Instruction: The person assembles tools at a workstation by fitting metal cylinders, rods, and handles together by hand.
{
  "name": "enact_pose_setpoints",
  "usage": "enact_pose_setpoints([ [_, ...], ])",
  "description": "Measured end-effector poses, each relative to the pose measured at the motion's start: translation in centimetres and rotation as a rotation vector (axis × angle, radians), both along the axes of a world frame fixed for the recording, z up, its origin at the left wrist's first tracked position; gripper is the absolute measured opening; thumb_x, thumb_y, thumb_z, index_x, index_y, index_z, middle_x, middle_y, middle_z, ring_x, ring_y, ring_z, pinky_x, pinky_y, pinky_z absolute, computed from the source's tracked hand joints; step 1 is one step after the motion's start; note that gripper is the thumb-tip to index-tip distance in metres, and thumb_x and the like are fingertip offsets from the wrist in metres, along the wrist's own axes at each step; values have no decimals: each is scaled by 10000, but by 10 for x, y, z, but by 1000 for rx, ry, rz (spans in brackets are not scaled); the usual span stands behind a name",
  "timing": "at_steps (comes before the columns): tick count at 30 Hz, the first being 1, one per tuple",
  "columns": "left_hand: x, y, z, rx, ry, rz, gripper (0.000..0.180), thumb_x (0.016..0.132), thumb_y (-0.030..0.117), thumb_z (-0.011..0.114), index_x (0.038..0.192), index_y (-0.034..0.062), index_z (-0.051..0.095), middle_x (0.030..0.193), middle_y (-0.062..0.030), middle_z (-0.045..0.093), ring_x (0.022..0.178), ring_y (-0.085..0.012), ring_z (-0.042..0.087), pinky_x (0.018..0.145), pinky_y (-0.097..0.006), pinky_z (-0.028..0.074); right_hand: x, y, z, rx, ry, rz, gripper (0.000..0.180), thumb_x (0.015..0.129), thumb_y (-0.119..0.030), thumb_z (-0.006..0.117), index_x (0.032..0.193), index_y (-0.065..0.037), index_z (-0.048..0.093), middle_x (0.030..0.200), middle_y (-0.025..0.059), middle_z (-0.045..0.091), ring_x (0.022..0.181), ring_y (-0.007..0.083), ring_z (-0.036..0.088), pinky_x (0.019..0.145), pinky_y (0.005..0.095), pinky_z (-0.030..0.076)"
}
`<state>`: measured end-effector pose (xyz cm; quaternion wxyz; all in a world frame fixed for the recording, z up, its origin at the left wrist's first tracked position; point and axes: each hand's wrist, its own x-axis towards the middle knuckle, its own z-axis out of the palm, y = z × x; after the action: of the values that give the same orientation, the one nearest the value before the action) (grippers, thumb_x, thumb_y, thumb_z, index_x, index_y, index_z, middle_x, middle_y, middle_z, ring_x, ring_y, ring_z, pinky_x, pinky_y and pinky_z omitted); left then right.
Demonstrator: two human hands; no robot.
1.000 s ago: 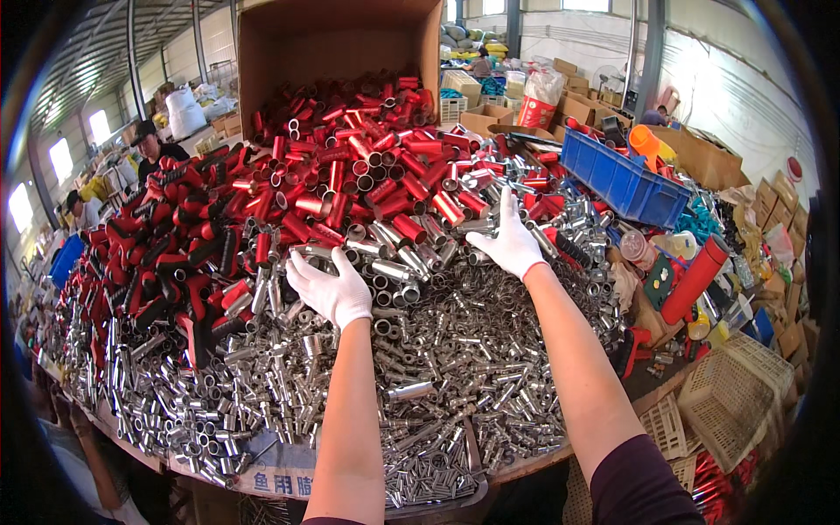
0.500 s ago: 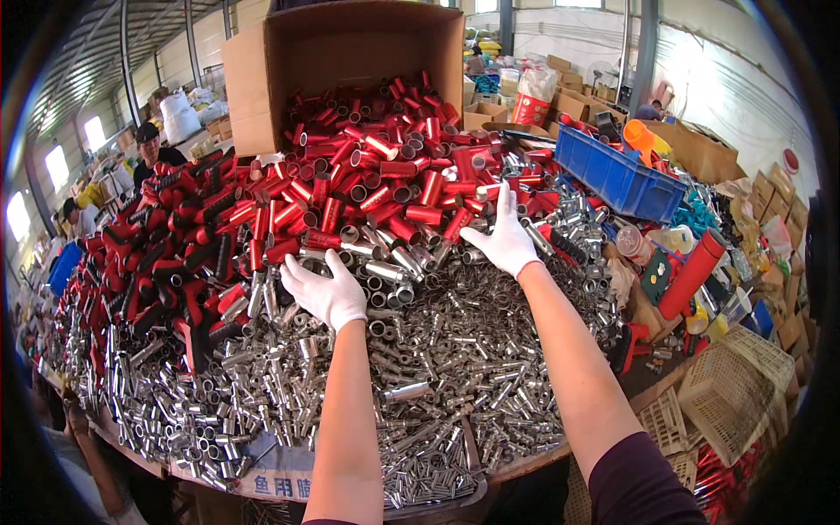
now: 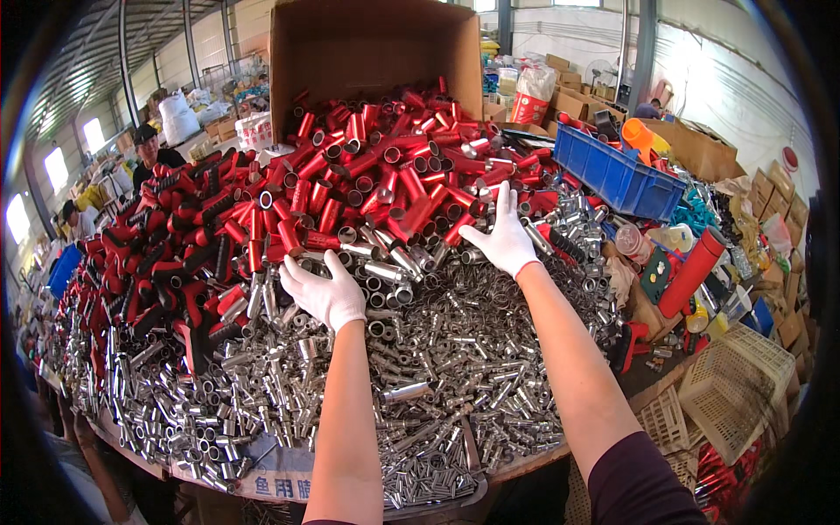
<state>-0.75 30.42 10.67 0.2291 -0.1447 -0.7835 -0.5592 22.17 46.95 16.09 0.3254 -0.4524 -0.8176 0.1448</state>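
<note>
White gloves cover both of my hands. My left hand (image 3: 325,293) is spread with its palm tilted up, over silver metal tubes (image 3: 385,273) at the lower edge of the red pile. Farther right, my right hand (image 3: 503,234) reaches forward with fingers apart, beside the red tubes (image 3: 385,166). Neither hand holds anything. Between and beyond them the shiny red metal tubes lie heaped, spilling from a tipped cardboard box (image 3: 367,52). Small silver metal fittings (image 3: 455,376) cover the table in front, with thin wire springs (image 3: 490,302) near my right wrist.
Red-and-black handles (image 3: 166,254) are piled on the left. A blue plastic bin (image 3: 617,175) stands at the back right, near a red cylinder (image 3: 691,273). Cream plastic baskets (image 3: 731,394) lie at the lower right. Another person (image 3: 150,156) is at the far left.
The cardboard box has shifted and tilted, and more red tubes have slid down toward my hands. Both of my hands have stayed nearly in place.
</note>
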Motion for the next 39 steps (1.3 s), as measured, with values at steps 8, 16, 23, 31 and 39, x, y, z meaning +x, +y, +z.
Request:
enact_pose_setpoints([
  [8, -2, 0, -1, -4, -6, 11, 753, 920, 389, 648, 1488, 13, 327, 1536, -237, 329, 1432, -378, 310, 1159, -489, 292, -1, -1, 1, -8, -6, 3, 1268, 782, -551, 768, 1580, -49, -80, 1615, 337, 50, 1494, 433, 201, 1200, 425, 276],
  [16, -3, 3, -3, -8, 15, 35, 756, 914, 404, 654, 1493, 27, 347, 1538, -237, 332, 1434, -376, 319, 1167, -475, 293, 0, -1, 1, -26, 1, 5, 1255, 790, -558, 759, 1585, -77, -84, 1623, 321, 32, 1503, 421, 180, 1204, 428, 266],
  [23, -2, -2, -1, 3, 3, 22, 754, 913, 392, 653, 1486, 16, 339, 1538, -240, 328, 1438, -379, 306, 1168, -483, 285, -1, -2, 0, -5, -12, 8, 1279, 775, -612, 743, 1583, -66, -82, 1616, 335, 36, 1480, 445, 228, 1188, 444, 295],
  [31, 3, -1, 2, -9, 9, 16, 757, 913, 396, 656, 1480, 1, 345, 1540, -249, 322, 1430, -392, 316, 1160, -497, 291, 2, 5, -3, -17, -71, 5, 1253, 785, -674, 693, 1590, -71, -53, 1617, 325, 75, 1471, 445, 257, 1180, 457, 310],
  [39, -15, -19, 1, 23, -108, -174, 859, 923, 391, 619, 1518, -79, 216, 1535, -345, 284, 1454, -448, 253, 1201, -471, 241, 4, -19, 33, 45, -248, 161, 910, 895, -540, 624, 1545, -13, 268, 1597, 258, 261, 1417, 408, 383, 1156, 423, 351],
])
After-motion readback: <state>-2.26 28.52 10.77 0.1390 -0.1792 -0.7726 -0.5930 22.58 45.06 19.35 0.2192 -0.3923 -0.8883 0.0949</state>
